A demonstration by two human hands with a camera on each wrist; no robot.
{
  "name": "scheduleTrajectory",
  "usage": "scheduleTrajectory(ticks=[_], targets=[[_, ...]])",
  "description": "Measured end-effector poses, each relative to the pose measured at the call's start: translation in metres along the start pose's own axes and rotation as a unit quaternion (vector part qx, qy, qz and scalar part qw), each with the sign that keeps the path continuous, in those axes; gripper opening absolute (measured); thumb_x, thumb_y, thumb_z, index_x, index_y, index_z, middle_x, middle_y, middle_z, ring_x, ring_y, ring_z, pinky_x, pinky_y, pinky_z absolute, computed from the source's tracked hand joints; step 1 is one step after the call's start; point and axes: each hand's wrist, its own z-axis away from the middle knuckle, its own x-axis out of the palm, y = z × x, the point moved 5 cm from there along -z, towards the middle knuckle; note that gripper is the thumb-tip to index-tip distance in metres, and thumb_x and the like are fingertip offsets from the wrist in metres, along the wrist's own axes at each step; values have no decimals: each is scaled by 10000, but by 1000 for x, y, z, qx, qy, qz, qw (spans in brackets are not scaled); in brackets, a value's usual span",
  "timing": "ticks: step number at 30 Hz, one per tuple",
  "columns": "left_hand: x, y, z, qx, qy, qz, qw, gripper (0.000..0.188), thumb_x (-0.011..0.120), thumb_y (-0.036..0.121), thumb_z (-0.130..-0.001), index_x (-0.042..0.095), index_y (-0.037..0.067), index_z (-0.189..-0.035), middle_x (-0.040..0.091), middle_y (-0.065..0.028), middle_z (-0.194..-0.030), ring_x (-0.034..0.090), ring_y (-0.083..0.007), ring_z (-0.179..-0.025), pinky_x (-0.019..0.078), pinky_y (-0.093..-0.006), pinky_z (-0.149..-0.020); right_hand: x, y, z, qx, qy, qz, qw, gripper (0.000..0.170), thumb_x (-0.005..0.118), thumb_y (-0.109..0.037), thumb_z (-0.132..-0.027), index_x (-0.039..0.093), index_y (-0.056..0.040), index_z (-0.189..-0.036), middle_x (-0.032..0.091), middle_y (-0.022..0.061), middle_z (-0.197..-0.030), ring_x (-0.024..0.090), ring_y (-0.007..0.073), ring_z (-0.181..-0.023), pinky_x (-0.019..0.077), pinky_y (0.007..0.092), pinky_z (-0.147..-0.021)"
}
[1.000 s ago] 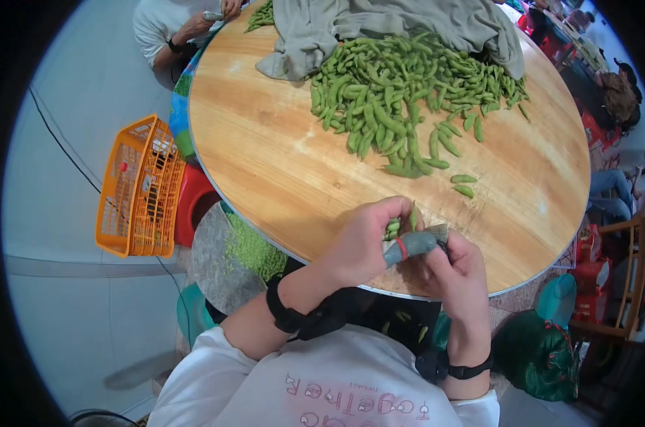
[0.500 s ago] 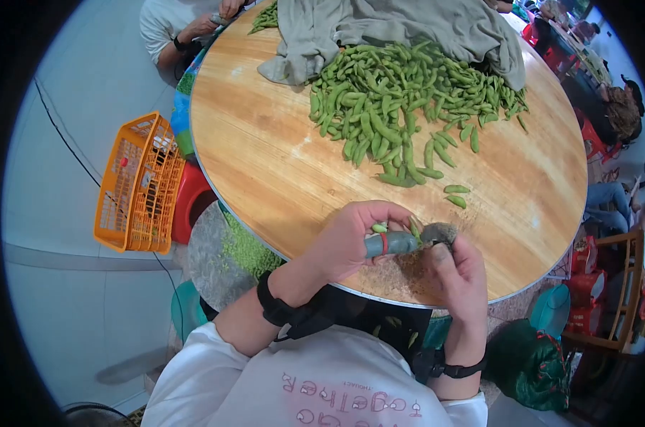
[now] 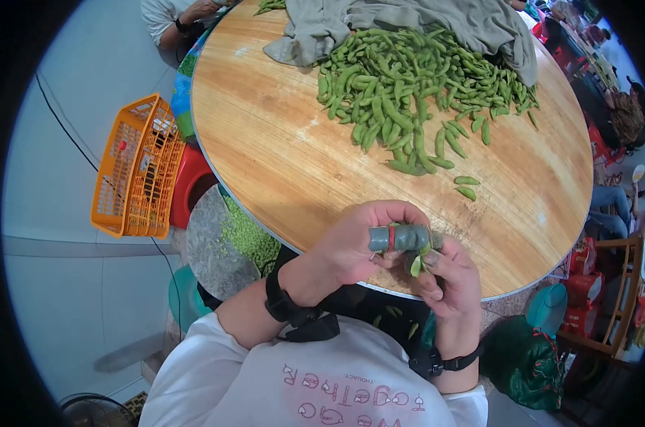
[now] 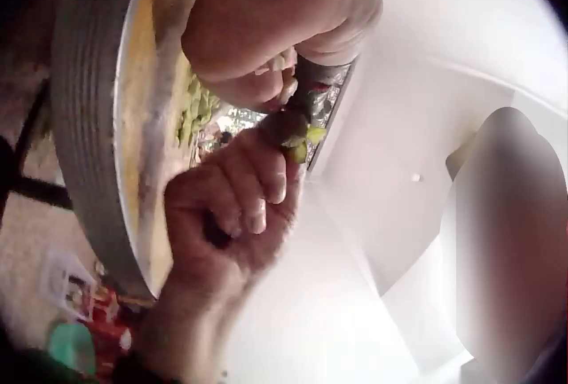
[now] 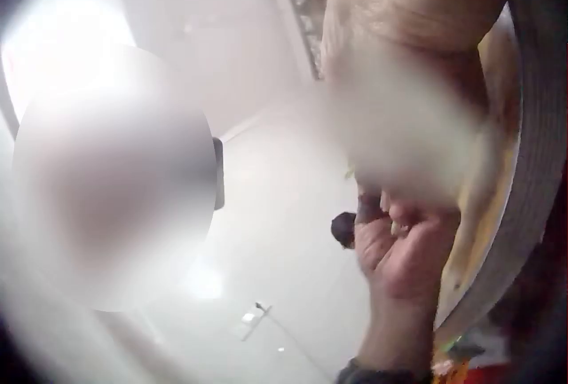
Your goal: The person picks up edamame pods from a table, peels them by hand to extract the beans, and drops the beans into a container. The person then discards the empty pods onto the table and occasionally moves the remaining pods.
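My left hand (image 3: 344, 245) is over the near edge of the table, its thumb in a grey-green sleeve (image 3: 401, 238) with a red band. It curls round and meets my right hand (image 3: 454, 277) at a green soybean pod (image 3: 416, 265). The right thumb and a finger pinch this pod, which looks split, while the covered left thumb presses at its upper end. In the left wrist view the pod (image 4: 311, 140) shows bright green between the hands. The inside of the left palm is mostly hidden. A large heap of soybean pods (image 3: 401, 92) lies farther back.
A grey cloth (image 3: 422, 18) covers the back of the heap on the round wooden table (image 3: 265, 142). Two loose pods (image 3: 466, 186) lie nearer. Below left are shelled beans (image 3: 251, 238), an orange basket (image 3: 137, 171) and a red stool (image 3: 191, 178). Another person's arm (image 3: 184, 21) is at upper left.
The covered left thumb has swung over toward the right fingertips. A bright green pod now shows between the hands, lower than before. The view has shifted slightly.
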Motion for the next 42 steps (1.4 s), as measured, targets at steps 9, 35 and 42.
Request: scheduleTrajectory(ticks=[9, 35, 42], targets=[[17, 5, 6, 6, -5, -18, 1000, 165, 609, 49, -789, 527, 12, -927, 495, 22, -745, 436, -13, -583, 307, -126, -472, 5, -5, 4, -74, 110, 137, 982, 127, 540, -122, -861, 541, -2, -821, 466, -7, -551, 345, 35, -407, 249, 184, -377], [7, 44, 22, 208, 63, -77, 973, 58, 435, 74, -870, 481, 59, -901, 510, -68, -766, 462, -103, -525, 333, -193, -408, 14, -28, 4, -201, -48, 496, 843, 157, 592, -111, -810, 598, -6, -928, 529, 19, -575, 499, 99, -489, 399, 238, -451], [-1, 24, 10, 72, 68, -76, 992, 122, 378, 104, -912, 478, 48, -953, 500, -65, -785, 429, -77, -515, 278, -160, -390, -48, -66, -19, -190, 344, 739, 547, 187, 616, -141, -789, 600, -43, -947, 571, 188, -655, 560, 321, -581, 431, 379, -547]])
